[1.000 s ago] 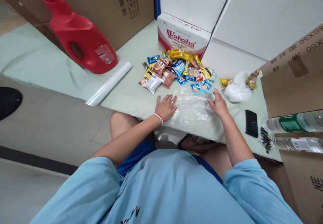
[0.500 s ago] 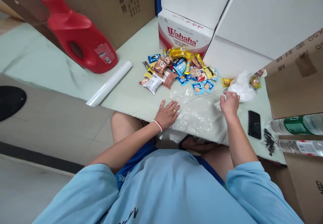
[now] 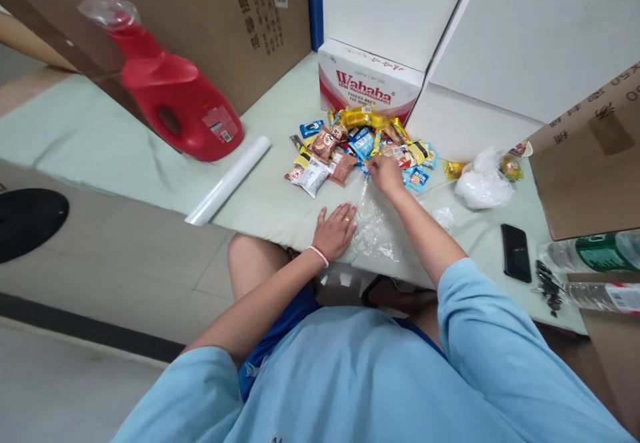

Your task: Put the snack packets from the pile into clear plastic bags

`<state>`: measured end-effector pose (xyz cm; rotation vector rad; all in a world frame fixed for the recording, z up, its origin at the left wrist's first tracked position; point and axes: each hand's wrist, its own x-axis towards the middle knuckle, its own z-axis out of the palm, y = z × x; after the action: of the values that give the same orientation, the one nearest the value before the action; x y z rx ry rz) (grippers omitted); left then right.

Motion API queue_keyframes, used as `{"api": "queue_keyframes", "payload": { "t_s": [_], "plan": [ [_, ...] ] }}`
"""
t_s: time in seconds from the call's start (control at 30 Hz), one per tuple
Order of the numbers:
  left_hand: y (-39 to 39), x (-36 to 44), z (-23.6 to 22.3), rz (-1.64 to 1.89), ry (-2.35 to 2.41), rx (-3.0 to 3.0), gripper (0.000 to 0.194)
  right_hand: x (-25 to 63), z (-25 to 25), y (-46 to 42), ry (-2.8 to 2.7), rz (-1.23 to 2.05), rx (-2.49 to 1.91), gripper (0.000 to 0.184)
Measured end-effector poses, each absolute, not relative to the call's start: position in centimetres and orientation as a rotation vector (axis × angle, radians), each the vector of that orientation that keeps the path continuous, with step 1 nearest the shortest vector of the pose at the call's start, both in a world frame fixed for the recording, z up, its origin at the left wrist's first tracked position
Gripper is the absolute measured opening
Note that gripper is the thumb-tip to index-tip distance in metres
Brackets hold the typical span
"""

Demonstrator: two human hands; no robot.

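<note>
My left hand (image 3: 334, 232) lies flat at the table's front edge, fingers stretched out over the left side of a thin clear plastic bag (image 3: 375, 226). My right hand (image 3: 387, 175) is at the front of a heap of wrapped snacks (image 3: 345, 153), its fingers drawn together and pointing left. What they pinch, if anything, is hidden. Blue snack packets (image 3: 419, 178) lie just right of that hand. Part of the clear bag is under my right forearm. A small crumpled piece of clear plastic (image 3: 444, 218) rests to the right of the forearm.
Behind the heap stands a Wahaha carton (image 3: 370, 83). Leftward are a white roll (image 3: 227, 180) and a red jug (image 3: 183, 106). To the right are a knotted white plastic bag (image 3: 484, 180), a black phone (image 3: 516, 253) and plastic bottles (image 3: 595, 253) on their sides.
My right hand has moved left, from beside the white plastic bag to the front of the snack heap. My left hand has stayed flat in place. The camera view has shifted slightly.
</note>
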<state>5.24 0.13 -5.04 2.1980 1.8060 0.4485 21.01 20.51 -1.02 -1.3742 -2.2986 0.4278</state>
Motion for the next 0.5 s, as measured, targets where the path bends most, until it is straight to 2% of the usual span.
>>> {"api": "queue_keyframes", "payload": {
  "t_s": [0.23,0.33,0.43,0.5],
  "plan": [
    [0.8,3.1,-5.3,0.410,1.720,2.322,0.053,24.6,1.9,25.0,-2.124,0.129,-1.649,0.027],
    [0.6,2.9,-5.5,0.426,1.723,2.312,0.054,23.4,3.4,26.8,-2.228,0.083,-1.603,0.036],
    [0.7,3.0,-5.5,0.423,1.705,2.308,0.054,20.2,5.0,29.2,-2.354,0.008,-1.455,0.036],
    [0.7,3.0,-5.4,0.410,1.695,2.312,0.054,17.6,5.8,31.0,-2.437,-0.039,-1.357,0.050]
  ]
}}
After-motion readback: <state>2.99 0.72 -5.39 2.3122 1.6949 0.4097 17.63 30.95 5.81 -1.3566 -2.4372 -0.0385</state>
